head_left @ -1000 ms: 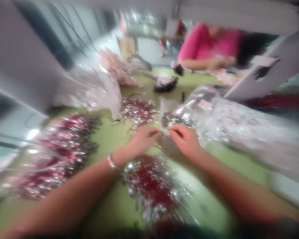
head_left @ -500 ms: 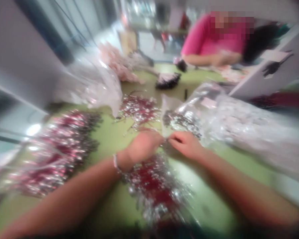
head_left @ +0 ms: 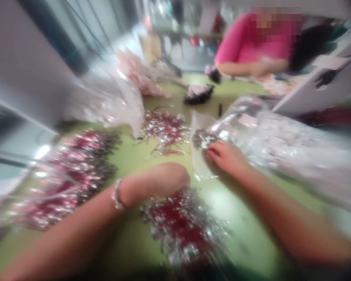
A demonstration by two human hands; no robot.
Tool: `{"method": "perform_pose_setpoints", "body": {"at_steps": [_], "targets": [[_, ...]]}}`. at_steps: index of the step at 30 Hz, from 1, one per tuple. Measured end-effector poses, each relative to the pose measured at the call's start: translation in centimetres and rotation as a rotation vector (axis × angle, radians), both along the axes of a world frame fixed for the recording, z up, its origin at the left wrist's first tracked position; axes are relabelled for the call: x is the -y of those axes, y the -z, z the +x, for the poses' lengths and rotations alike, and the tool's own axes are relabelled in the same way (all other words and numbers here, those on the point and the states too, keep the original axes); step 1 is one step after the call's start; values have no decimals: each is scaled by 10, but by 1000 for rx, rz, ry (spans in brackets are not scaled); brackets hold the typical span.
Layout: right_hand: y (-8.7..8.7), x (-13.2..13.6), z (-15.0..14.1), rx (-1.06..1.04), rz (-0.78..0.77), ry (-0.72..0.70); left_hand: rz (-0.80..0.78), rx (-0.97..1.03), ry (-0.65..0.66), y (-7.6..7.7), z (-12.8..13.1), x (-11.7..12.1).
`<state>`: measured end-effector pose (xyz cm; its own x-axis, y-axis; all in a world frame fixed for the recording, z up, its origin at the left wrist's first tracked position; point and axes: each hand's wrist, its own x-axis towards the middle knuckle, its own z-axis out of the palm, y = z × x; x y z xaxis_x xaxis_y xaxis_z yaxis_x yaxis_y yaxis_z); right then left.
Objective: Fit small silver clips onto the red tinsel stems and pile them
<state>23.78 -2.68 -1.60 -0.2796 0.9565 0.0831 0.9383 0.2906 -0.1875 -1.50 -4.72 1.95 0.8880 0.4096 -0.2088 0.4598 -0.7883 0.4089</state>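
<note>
My left hand (head_left: 171, 177), with a bracelet at its wrist, is turned down at the far edge of a near pile of red stems with silvery beaded ends (head_left: 179, 222). Its fingers are hidden beneath it and blurred. To the right, my right hand (head_left: 226, 156) is closed, thumb and fingertips together, over a small heap of silvery pieces (head_left: 203, 138) on a sheet of thin plastic (head_left: 201, 169). What its fingertips hold, if anything, is too small to make out. Beyond my left hand lies a smaller pile of red stems with silvery tips (head_left: 165, 130).
A long row of pink-red silvery bunches (head_left: 73, 175) lies at left. Clear plastic bags lie at back left (head_left: 114, 101) and right (head_left: 292, 144). Further back are a dark-tipped pale bunch (head_left: 199, 93) and a person in a pink shirt (head_left: 251, 47), seated across the green table (head_left: 128, 156).
My hands were close together at the plastic sheet and have since parted. The left moved down toward the near pile; the right moved right and up to the silvery heap.
</note>
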Motion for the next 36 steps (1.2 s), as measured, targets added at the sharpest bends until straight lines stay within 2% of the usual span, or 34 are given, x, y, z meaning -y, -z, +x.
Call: {"method": "perform_pose_setpoints", "body": {"at_steps": [1,4,5,6,9,11,13,16,18,20,22,24,26,28,30,32,34,36], "targets": [[-1,1,-2,24,3,-11,38,-3,-80,-1,0,-5],[-3,3,-6,84,2,-9,232,2,-468,7,1,-21],[-3,3,-7,97,-8,-4,303,11,-562,12,1,-26],[-3,3,-8,106,-19,2,370,11,-601,19,1,-31],[-3,3,-13,111,-45,20,435,38,-570,39,-2,-41],[-2,4,-18,107,-48,28,464,56,-535,46,-4,-44],[0,6,-21,110,-41,34,500,77,-486,46,-5,-45],[1,7,-22,98,-14,38,481,179,-449,37,-4,-44],[2,7,-19,38,32,9,400,328,-511,29,-4,-43],[2,6,-16,-72,99,-34,272,516,-638,24,-4,-42],[0,7,-15,-211,141,-46,100,653,-788,22,-4,-41],[-2,11,-17,-340,119,-38,-87,709,-895,24,-2,-38],[-4,16,-23,-411,62,-41,-239,707,-905,28,3,-33],[-4,21,-29,-409,32,-67,-314,666,-844,31,9,-26],[-2,26,-35,-356,53,-102,-304,598,-754,34,15,-19],[1,31,-39,-284,105,-159,-231,543,-695,37,20,-14],[4,35,-42,-239,152,-224,-163,516,-687,41,22,-10],[6,38,-44,-233,182,-262,-165,507,-723,44,23,-10]]}}
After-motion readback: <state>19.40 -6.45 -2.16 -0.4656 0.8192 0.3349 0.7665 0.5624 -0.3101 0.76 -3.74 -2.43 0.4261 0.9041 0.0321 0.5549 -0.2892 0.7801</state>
